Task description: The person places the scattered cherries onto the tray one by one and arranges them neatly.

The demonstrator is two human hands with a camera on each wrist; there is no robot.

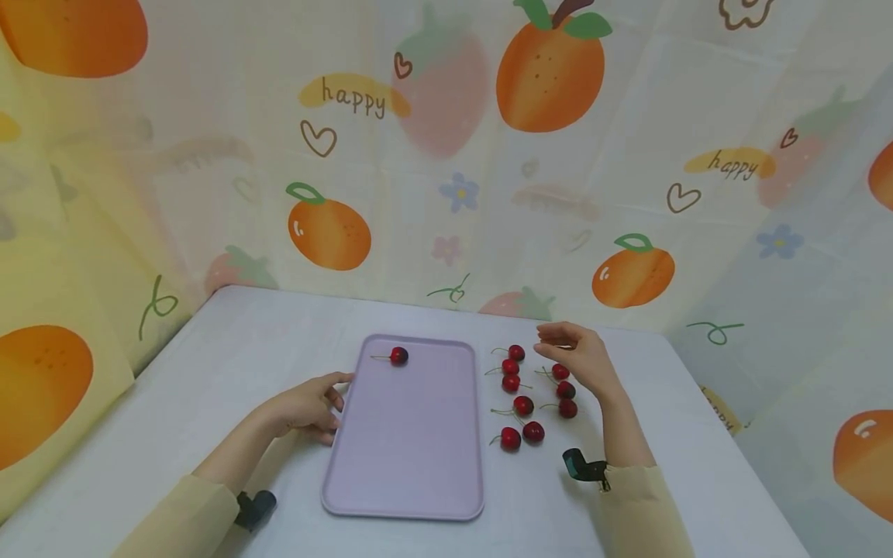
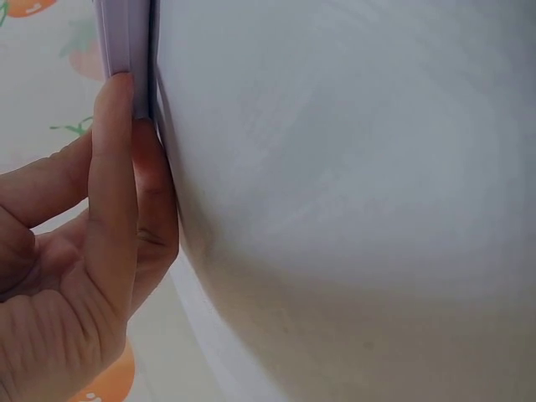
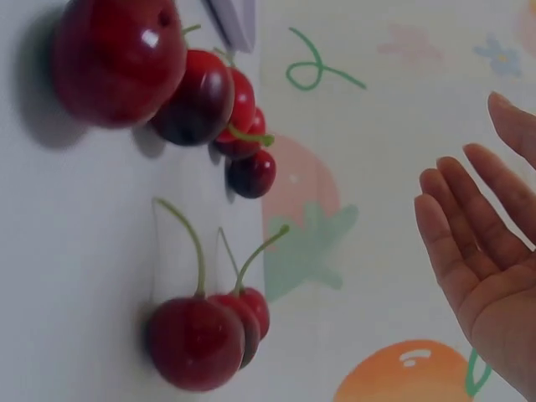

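Note:
A lilac tray (image 1: 412, 434) lies flat on the table. One dark red cherry (image 1: 399, 356) with its stem rests near the tray's far left corner. Along the left rim, my left hand (image 1: 307, 404) touches the tray with its fingertips (image 2: 117, 88). My right hand (image 1: 577, 355) is raised over the far right of the table, fingers loosely extended and holding nothing. Below and left of it lie several stemmed cherries (image 1: 523, 405) beside the tray. Three of them (image 1: 565, 390) form a separate row closest to my right hand; the right wrist view shows a near cherry (image 3: 197, 343) with its stem up.
The white table (image 1: 279, 325) ends at a hanging fruit-print cloth (image 1: 418, 201) behind it, which also covers both sides. A black wrist camera (image 1: 256, 509) sits at my left sleeve, another camera (image 1: 584, 466) at my right.

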